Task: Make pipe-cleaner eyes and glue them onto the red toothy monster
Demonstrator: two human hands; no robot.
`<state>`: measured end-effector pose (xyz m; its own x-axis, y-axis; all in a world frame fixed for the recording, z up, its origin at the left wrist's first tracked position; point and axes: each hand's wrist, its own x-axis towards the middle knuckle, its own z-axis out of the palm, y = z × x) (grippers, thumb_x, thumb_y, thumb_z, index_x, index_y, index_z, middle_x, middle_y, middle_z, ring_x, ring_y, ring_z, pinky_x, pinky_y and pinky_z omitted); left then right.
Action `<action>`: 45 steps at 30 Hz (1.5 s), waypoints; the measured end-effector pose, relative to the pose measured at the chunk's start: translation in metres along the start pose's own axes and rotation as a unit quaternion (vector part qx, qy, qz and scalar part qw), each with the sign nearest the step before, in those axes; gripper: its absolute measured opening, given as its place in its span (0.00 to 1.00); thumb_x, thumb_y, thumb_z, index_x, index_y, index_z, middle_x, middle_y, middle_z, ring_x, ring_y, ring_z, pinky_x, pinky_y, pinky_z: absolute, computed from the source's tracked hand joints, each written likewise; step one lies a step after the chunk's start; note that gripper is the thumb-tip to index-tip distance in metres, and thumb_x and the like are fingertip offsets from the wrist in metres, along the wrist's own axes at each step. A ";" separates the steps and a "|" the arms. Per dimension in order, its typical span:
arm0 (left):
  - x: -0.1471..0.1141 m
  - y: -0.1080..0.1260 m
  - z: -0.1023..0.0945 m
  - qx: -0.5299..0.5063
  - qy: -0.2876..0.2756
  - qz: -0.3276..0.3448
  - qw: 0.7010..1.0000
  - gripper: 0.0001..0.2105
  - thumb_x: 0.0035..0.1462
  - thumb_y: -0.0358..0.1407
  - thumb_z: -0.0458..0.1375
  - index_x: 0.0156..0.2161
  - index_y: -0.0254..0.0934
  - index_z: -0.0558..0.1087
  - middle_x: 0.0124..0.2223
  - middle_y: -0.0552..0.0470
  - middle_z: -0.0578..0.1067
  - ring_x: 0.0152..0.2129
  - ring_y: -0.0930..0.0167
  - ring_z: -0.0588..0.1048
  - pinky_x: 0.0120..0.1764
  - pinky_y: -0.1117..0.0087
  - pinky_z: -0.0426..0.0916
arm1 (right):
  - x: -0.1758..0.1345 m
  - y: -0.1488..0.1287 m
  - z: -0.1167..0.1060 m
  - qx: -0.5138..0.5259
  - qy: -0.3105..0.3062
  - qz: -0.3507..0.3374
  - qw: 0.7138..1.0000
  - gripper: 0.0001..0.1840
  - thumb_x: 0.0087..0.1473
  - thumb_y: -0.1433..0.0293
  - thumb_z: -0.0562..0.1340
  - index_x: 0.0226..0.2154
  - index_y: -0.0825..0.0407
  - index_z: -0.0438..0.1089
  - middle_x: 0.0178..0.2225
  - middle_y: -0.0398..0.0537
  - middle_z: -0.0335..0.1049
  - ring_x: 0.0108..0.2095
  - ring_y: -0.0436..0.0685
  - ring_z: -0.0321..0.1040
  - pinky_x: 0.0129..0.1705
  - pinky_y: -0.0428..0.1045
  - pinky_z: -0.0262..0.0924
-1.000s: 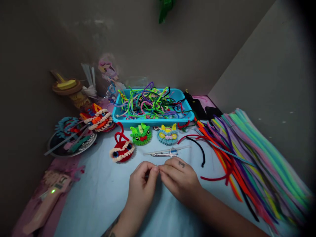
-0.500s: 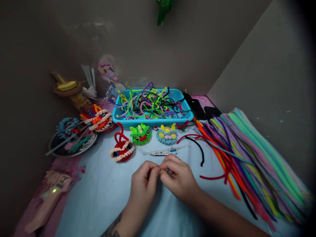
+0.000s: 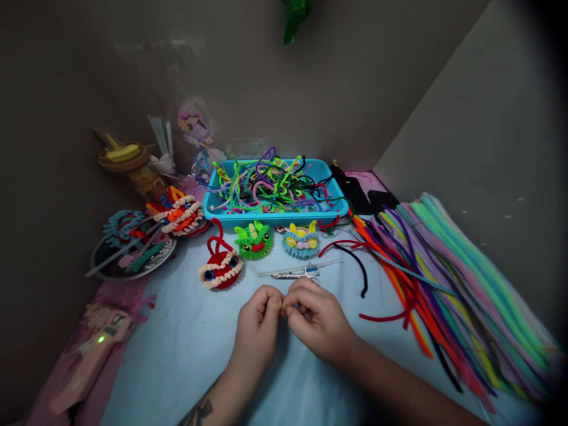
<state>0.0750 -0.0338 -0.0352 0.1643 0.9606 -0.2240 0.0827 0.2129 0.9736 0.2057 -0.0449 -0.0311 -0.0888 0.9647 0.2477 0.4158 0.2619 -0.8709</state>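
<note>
My left hand point(image 3: 258, 322) and my right hand point(image 3: 316, 316) meet fingertip to fingertip above the light blue cloth. Both are closed in a pinch, and whatever sits between the fingertips is too small or too hidden to name. Just beyond them lie scissors point(image 3: 295, 275) beside a thin clear stick point(image 3: 331, 263), the right hand partly covering the scissors' handles. Farther out stand three fuzzy pipe-cleaner heads: a red one point(image 3: 219, 268) with cream trim, a green one point(image 3: 254, 241) and a blue one point(image 3: 300, 241) with yellow ears.
A blue tray point(image 3: 275, 220) holds tangled pipe-cleaner pieces at the back. Long bundled pipe cleaners point(image 3: 470, 284) cover the right side. At left are a metal bowl point(image 3: 133, 273) with craft pieces and beads, an orange pipe-cleaner figure point(image 3: 177, 214) and a pink glue gun point(image 3: 91, 364).
Both hands have shifted very slightly, still pinched together at the fingertips. The whole view has moved a little; the things on the cloth lie as before.
</note>
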 end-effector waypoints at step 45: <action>-0.004 0.005 -0.014 -0.161 -0.078 -0.064 0.982 0.19 0.48 0.50 0.61 0.24 0.32 0.75 0.24 0.54 0.66 0.22 0.76 0.59 0.26 0.75 0.55 | -0.005 -0.016 -0.007 -0.091 0.050 -0.120 0.987 0.10 0.54 0.77 0.59 0.39 0.49 0.70 0.33 0.45 0.64 0.34 0.50 0.65 0.36 0.44 0.64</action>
<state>0.0613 -0.0339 -0.0291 0.3240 0.8886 -0.3247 -0.1978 0.3992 0.8953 0.2064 -0.0540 -0.0157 -0.1183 0.8660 0.4858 0.5495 0.4646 -0.6944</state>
